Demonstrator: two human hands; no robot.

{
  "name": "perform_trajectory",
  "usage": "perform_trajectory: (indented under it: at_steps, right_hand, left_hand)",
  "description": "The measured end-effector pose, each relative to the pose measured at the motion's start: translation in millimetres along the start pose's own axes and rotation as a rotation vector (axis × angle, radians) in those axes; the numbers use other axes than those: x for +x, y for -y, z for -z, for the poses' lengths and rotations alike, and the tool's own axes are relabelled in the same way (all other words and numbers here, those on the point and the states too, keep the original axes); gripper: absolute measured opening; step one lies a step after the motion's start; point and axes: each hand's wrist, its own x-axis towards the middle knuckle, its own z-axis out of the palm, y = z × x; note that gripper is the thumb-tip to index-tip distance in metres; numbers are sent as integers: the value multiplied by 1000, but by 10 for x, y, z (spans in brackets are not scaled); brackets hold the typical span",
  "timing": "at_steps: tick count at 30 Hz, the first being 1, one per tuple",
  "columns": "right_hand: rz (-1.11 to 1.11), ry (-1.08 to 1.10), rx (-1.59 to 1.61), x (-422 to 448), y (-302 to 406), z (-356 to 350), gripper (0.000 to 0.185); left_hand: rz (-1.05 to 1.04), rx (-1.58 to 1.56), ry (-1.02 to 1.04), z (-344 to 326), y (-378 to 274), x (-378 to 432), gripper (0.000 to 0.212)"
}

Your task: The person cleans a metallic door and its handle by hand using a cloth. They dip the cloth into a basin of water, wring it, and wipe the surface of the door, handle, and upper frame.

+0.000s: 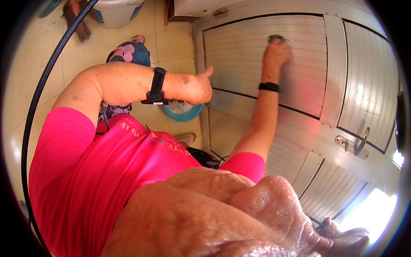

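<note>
My right hand, with a black band on the wrist, is at the slatted upper panel of a pale metal door. It grips a dark scrubbing pad or cloth; the hand hides most of it, and the type is unclear. A small pale strip shows beside it. My left hand is at the door's edge, partly over a turquoise basin on the floor. One finger or thumb points outward; the other fingers are hidden, so I cannot tell if it holds anything. A black strap with a small device circles that forearm.
A lever handle sticks out from the door. A white bucket stands on the tiled floor near a dark-bristled brush or broom. A black braided cable runs along the left side. Bright light enters at lower right.
</note>
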Motion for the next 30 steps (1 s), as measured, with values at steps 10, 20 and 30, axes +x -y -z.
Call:
perform_trajectory:
  at_steps: [10,20,30]
  right_hand:
    - [76,-69,158,337,-190,359,7]
    - [50,196,73,378,-55,470,18]
    - [6,295,147,481,-56,464,28]
  left_hand:
    - [-16,-28,4,-77,-4,52,21]
    - [6,-31,8,-170,-35,166,22]
    - [10,28,31,-111,-20,128,25]
